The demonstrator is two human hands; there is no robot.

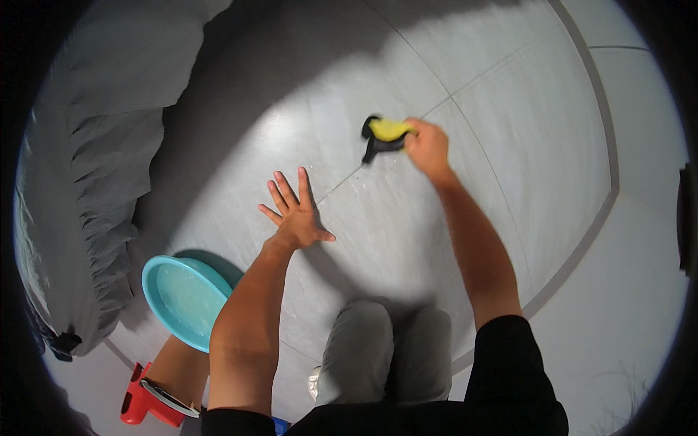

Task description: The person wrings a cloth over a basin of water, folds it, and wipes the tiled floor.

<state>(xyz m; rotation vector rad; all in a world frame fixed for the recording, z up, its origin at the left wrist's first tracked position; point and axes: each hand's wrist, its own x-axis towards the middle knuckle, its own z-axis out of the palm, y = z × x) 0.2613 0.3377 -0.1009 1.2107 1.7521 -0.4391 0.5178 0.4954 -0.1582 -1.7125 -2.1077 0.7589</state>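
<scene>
My right hand (428, 146) grips a yellow and black handled tool, probably a scrub brush (388, 132), slightly blurred, over a grout line in the grey tiled floor (381, 218). To its lower left, my left hand (297, 220) is spread out on the floor with its fingers apart, holding nothing. The thumb points right, and the grout line runs from near the index finger up to the tool. Whether the tool's underside touches the tile is hidden.
A turquoise plastic basin (155, 297) of cloudy liquid stands beside my left forearm. Behind it are a brown box (177, 370) and a red plastic object (133, 400). Grey ruffled fabric (109, 152) hangs along the left. A wall with a dark skirting (602, 136) borders the right.
</scene>
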